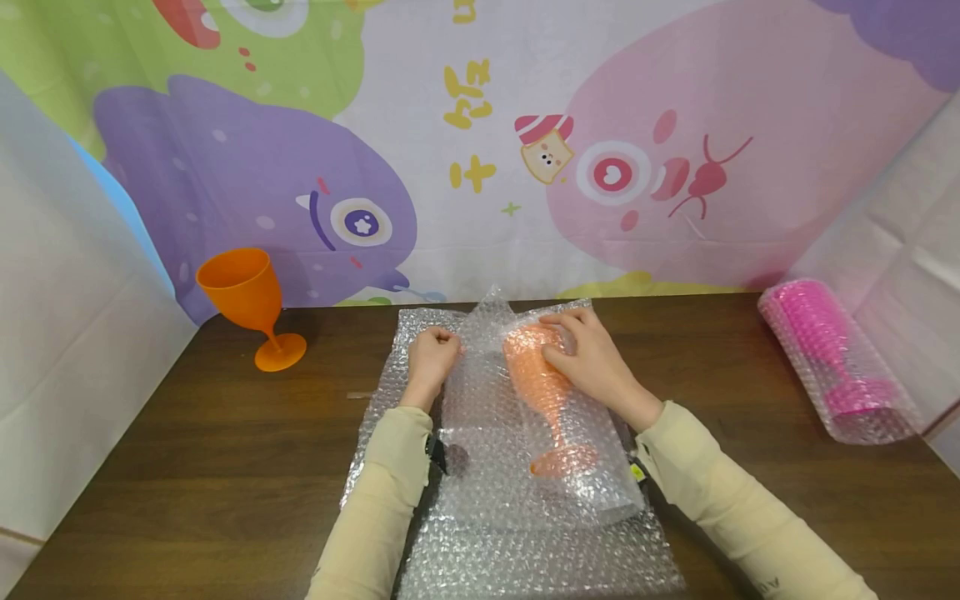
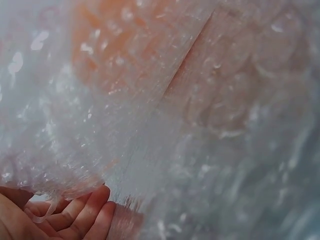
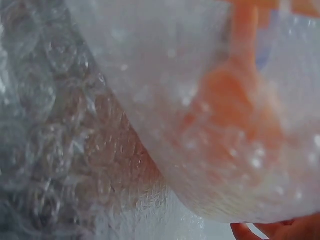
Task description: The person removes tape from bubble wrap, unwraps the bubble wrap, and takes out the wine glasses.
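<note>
An orange goblet [image 1: 542, 375] lies on its side under a layer of bubble wrap [image 1: 480, 450], its foot towards the person. My left hand [image 1: 432, 360] pinches the wrap's upper left edge, left of the goblet. In the left wrist view the curled fingers [image 2: 82, 215] show at that edge. With thumb and fingers spread over the bowl, my right hand [image 1: 596, 360] holds the goblet through the wrap. The right wrist view shows the goblet [image 3: 235, 105] blurred through plastic, with only some fingertips [image 3: 290, 229] at the bottom corner.
A bare orange goblet [image 1: 240, 287] stands at the back left of the brown table [image 1: 225, 467]. At the far right lies a pink goblet [image 1: 825, 342] rolled in bubble wrap. A patterned cloth [image 1: 480, 233] hangs behind, and white walls [image 1: 60, 292] flank the table.
</note>
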Demonstrator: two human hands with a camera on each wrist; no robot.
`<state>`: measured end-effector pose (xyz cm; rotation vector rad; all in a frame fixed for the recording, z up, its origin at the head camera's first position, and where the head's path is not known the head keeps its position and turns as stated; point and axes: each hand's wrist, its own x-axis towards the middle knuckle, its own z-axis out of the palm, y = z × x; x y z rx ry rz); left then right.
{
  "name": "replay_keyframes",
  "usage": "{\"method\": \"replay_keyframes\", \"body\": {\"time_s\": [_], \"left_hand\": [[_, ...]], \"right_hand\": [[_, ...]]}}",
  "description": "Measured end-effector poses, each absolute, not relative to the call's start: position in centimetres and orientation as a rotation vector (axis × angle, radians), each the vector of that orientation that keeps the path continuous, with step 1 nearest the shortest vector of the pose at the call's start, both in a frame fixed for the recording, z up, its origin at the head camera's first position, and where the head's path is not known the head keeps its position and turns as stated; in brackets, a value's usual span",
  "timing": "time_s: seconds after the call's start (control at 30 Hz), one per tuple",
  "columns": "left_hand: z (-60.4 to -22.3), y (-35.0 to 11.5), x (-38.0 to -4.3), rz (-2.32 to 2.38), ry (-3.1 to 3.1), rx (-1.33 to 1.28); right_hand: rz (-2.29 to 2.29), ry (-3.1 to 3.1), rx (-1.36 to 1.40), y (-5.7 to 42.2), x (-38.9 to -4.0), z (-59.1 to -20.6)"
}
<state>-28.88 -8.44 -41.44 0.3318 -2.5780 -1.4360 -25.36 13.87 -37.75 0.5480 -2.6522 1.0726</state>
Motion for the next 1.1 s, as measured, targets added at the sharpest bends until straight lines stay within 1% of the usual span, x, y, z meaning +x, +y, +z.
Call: {"method": "replay_keyframes", "body": {"time_s": [0.37, 0.87, 1.1], "left_hand": [[-41.64, -8.37, -29.07, -1.5, -2.551, 0.285], [-41.24, -8.54, -29.05, -1.463, -2.621, 0.22], [-41.05, -8.78, -28.76, -1.561, -2.631, 0.166]], "right_hand": [[0.969, -2.6, 0.521, 14.06, -25.11, -37.86], [0.966, -2.629, 0.497, 14.45, -25.07, -37.87], [0.974, -2.678, 0.471, 14.48, -25.11, -37.93]]}}
